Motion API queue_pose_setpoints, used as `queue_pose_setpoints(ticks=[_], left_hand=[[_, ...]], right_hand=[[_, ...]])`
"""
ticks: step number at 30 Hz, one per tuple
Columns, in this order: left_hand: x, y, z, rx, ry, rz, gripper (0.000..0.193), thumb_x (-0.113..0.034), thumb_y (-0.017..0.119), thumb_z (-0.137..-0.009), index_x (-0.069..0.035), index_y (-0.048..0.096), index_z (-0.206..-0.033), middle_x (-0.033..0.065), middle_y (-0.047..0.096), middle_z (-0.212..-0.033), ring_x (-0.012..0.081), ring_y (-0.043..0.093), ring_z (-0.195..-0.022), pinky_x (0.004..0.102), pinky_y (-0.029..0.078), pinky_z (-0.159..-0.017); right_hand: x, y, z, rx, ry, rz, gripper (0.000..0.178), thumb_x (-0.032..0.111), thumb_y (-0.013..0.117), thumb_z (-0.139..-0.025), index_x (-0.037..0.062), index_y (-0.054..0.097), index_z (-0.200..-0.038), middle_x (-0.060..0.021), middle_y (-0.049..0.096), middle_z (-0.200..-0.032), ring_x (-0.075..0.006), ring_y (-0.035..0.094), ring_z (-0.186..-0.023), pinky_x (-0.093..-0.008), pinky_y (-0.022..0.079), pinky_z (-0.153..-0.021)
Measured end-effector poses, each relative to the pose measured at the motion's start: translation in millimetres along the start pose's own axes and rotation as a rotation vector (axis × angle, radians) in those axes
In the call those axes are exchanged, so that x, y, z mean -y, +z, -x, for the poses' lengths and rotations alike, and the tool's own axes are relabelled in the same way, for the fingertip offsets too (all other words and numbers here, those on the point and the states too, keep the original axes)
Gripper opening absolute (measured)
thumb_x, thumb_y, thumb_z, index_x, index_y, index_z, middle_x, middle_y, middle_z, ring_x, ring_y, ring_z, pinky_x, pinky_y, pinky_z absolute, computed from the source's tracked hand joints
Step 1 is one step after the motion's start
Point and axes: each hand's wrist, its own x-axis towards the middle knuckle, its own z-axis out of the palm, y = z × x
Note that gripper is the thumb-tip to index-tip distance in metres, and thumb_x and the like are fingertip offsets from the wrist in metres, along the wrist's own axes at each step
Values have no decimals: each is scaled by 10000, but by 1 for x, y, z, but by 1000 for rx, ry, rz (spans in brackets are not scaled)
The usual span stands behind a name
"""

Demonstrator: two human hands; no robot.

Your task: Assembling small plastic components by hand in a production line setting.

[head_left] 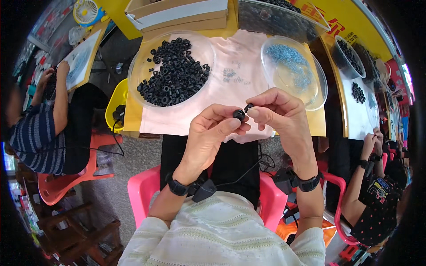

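Note:
Between the thumb and fingers of my left hand (213,131) is a round black plastic part (238,115) with an opening facing up. My right hand (277,111) pinches a smaller black piece (248,107) just above and beside it; whether the two touch I cannot tell. Both hands are over the near edge of a pink cloth (173,122) on the table. Beyond my left hand, a round clear tray (133,73) holds a heap of black ring-shaped parts (171,75). Past my right hand, another clear tray (316,99) holds many small bluish clear pieces (286,57).
At the back stand a cardboard box (177,17) and a clear bin (284,26) of dark parts. A yellow basket (113,104) hangs low at the table's left. People work at tables on both sides, one in a striped shirt (37,142). Cables run from my wristbands.

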Motion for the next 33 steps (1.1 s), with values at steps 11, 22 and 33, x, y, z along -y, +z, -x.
queue_pose_setpoints(ticks=[11,22,33], left_hand=[[1,2,3,-44,10,-40,233,17,643,-888,32,611,-1118,129,685,-981,208,694,-892,304,559,-809],[-10,4,1,-18,114,-195,240,24,665,-874,50,617,-1107,111,677,-1011,187,681,-922,285,552,-819],[-11,9,1,-28,47,-158,238,20,675,-868,47,622,-1098,107,679,-1005,187,683,-920,298,556,-841]], right_hand=[[-7,11,7,-24,-111,54,133,45,702,-870,-5,669,-990,-24,682,-852,-44,607,-704,-166,456,-578],[-1,14,7,-29,-80,41,163,85,669,-908,-6,667,-1044,-30,672,-896,-55,618,-731,-179,497,-606],[1,7,10,-29,-108,74,160,50,672,-897,-17,661,-1041,-36,663,-920,-58,628,-734,-175,517,-598]])
